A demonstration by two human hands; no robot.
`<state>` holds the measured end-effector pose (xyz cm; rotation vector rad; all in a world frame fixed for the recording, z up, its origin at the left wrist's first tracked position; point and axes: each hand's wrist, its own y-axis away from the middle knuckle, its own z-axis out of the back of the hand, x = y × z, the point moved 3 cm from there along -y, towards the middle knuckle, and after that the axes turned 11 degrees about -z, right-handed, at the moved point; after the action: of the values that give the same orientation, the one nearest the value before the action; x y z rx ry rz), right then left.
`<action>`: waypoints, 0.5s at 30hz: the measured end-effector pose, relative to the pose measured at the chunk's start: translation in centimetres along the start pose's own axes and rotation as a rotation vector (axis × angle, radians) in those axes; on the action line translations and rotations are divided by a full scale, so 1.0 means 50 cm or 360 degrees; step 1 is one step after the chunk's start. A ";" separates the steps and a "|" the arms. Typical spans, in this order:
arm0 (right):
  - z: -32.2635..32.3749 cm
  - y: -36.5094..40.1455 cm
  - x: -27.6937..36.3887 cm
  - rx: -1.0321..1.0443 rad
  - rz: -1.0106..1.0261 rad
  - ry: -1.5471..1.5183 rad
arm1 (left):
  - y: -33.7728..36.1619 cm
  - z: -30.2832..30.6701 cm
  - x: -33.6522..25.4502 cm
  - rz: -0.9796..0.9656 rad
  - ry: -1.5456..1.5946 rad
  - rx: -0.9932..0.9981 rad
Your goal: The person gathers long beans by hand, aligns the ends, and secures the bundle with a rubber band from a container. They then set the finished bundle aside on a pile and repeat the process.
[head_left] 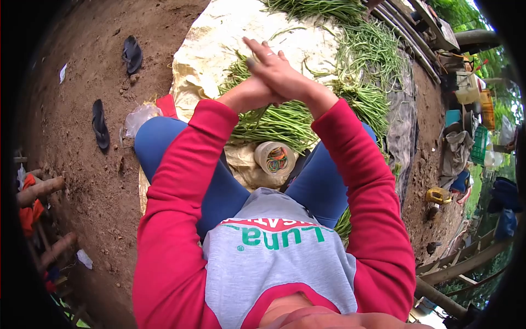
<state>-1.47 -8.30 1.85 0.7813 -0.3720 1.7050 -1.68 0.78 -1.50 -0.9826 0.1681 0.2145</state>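
Note:
My right hand (282, 74) has its fingers stretched out toward the upper left, with no object visible in it. It lies across my left hand (251, 93), and the two touch. Most of the left hand's fingers are hidden behind the right. Below both hands is a heap of long green beans (279, 126) on a pale sheet (211, 49). Between my legs stands a round plastic tub (265, 156) holding coloured rubber bands (277, 159).
More long beans (372, 49) spread across the sheet's far right. A clear plastic bag (141, 118) lies by my left knee. Black flip-flops (99, 125) rest on bare soil at left. Wooden poles (408, 35), a green crate (478, 145) and a yellow container (438, 196) are at right.

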 end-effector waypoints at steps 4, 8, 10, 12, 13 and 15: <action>0.108 0.005 -0.017 -0.0301 0.0136 -0.0992 | -0.016 0.025 -0.006 0.1604 0.1558 0.0497; 0.010 -0.001 -0.026 -0.0137 -0.0085 -0.0169 | 0.006 -0.007 0.017 0.1273 0.1590 0.0206; -0.001 0.011 -0.021 -0.0209 -0.0077 -0.0190 | 0.003 -0.006 0.014 0.1014 0.1299 0.0126; 0.009 0.017 -0.035 -0.0150 -0.0132 -0.1235 | -0.004 0.013 0.000 0.1634 0.1721 0.0333; 0.001 0.017 -0.051 -0.0152 -0.0134 -0.1701 | -0.005 0.012 0.007 0.1619 0.1860 0.0089; -0.050 0.020 -0.090 0.0031 -0.0141 -0.1898 | -0.011 0.019 0.015 0.1735 0.2076 -0.0521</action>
<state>-2.68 -10.36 -2.82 1.7508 -1.0916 0.9854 -0.76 1.39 -0.71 -1.1391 1.9295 0.5730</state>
